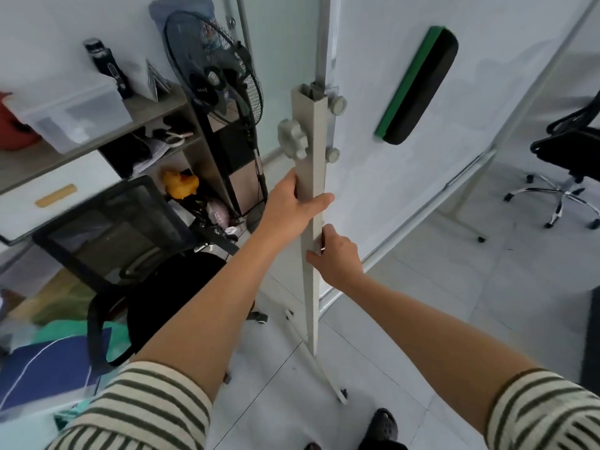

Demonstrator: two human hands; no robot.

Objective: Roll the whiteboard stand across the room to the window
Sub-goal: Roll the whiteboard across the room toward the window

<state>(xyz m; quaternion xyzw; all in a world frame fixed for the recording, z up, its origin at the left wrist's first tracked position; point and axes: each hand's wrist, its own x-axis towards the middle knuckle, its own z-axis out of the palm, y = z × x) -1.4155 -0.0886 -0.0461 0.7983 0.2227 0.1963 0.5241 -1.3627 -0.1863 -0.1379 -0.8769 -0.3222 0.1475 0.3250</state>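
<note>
The whiteboard stand's grey upright post point(311, 131) rises in the middle of the head view, with the white board point(383, 131) hanging to its right. My left hand point(292, 206) grips the post from the left, just below its knobs. My right hand point(337, 254) holds the same post a little lower, from the right. A green and black eraser point(418, 86) clings to the board. The stand's base bar with a caster point(342, 396) rests on the tiled floor near my shoe.
A black mesh office chair point(130, 254) stands close on the left, beside a desk point(42, 164) with shelves. A black pedestal fan point(217, 69) stands just behind the post. Another office chair point(568, 157) is at far right. Pale tiled floor point(454, 303) spreads to the right.
</note>
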